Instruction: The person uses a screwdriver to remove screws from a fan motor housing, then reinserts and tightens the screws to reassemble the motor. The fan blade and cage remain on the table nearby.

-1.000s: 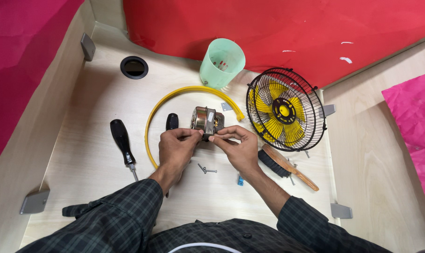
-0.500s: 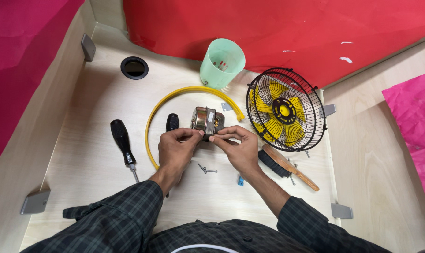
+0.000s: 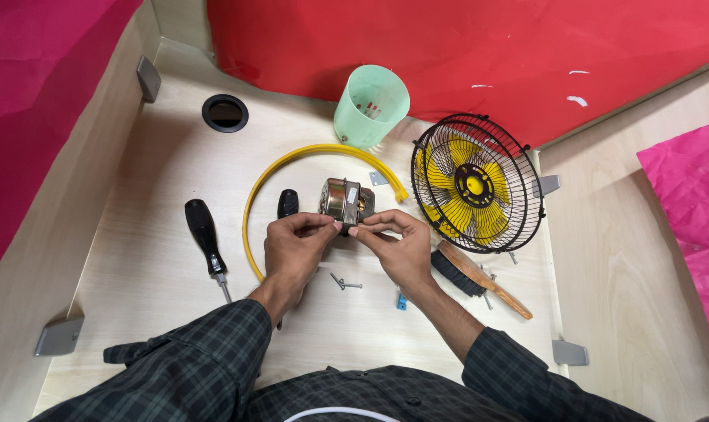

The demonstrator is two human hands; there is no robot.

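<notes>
Both hands pinch the small fan motor [image 3: 347,202] at bench centre: left hand [image 3: 292,246], right hand [image 3: 397,246]. Fitting step, I'd judge; loose screws [image 3: 345,283] at 6 o'clock likely needed next.

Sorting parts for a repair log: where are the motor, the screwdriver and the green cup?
motor [image 3: 345,201], head view, on its metal casing.
screwdriver [image 3: 204,227], head view, on its black handle.
green cup [image 3: 372,107], head view, on its side wall.
</notes>
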